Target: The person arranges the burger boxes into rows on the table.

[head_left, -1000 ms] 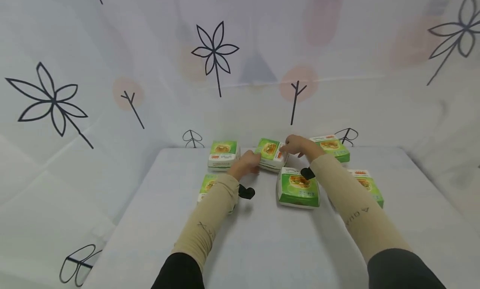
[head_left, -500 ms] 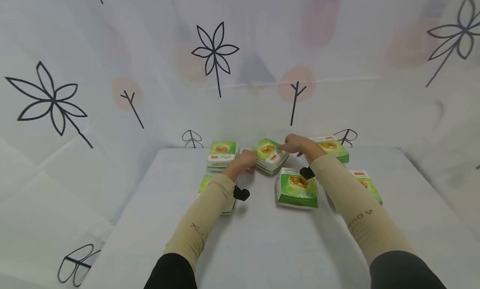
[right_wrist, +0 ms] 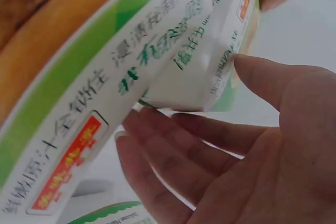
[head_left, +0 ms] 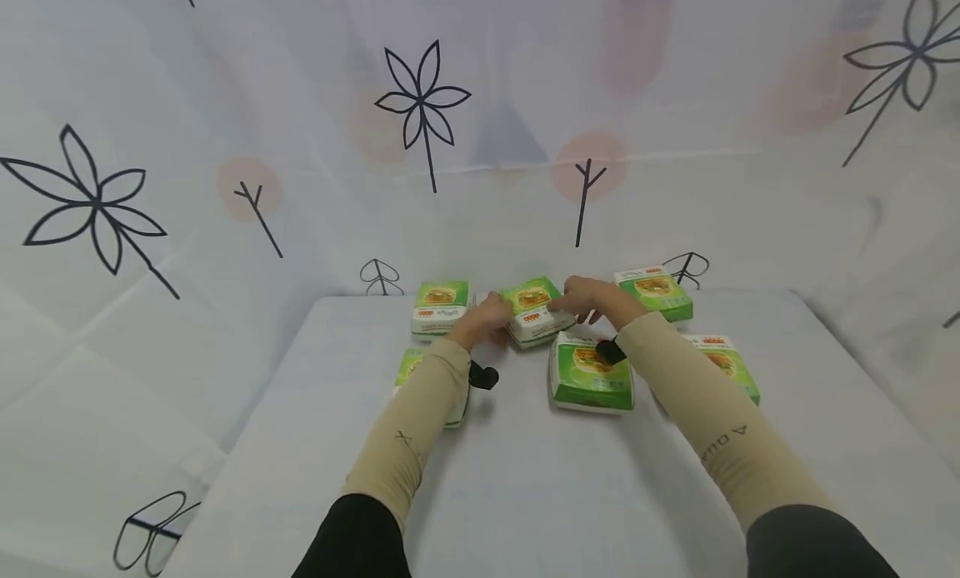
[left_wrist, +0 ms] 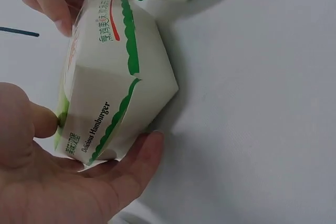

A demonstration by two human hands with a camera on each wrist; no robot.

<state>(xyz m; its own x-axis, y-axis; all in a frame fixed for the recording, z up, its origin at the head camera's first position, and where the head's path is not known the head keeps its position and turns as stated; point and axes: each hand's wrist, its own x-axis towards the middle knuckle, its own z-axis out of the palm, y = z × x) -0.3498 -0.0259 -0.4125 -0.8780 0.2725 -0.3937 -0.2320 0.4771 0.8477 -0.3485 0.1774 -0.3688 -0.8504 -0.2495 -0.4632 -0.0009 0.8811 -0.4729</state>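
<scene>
Hamburger box (head_left: 531,301), green and white: being held near the middle of the desk's (head_left: 540,503) far edge. Its left end is being grasped by the left hand (head_left: 486,318), its right by the right hand (head_left: 600,297). Similar stock is being displayed: far-left box (head_left: 440,309) and far-right box (head_left: 656,291), towards the far corners; centre box (head_left: 592,382), nearer the front edge; near-left box (head_left: 407,366) and near-right box (head_left: 727,364), being partly covered by sleeves (head_left: 408,432).

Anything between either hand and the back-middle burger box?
Nothing visible: the left hand and right hand both hold the back-middle burger box. The front-row middle box sits close in front, toward the right, but blocks neither hand; whether the boxes touch is unclear.
</scene>
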